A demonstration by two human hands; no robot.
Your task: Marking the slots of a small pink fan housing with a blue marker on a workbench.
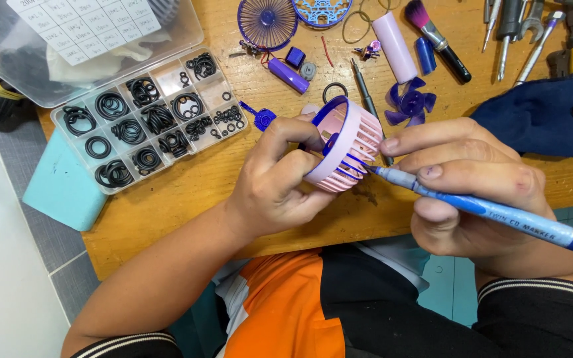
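Note:
My left hand (280, 182) grips a round pink slatted fan housing (349, 142) with a dark purple rim, held above the wooden table's front edge. In my right hand (462, 176) is a blue marker pen (499, 212), and its tip touches the housing's slats at the lower right. My right index finger reaches toward the housing's side. A purple fan blade (410, 103) lies on the table just behind my right hand, beside a thin screwdriver (368, 99).
A clear compartment box of black O-rings (147, 119) sits at the left with its lid open. Purple fan grilles (268, 21), a lilac cylinder (394, 45), a small brush (436, 36), metal tools (518, 30) and a dark blue cloth (545, 116) lie on the wooden table (167, 212).

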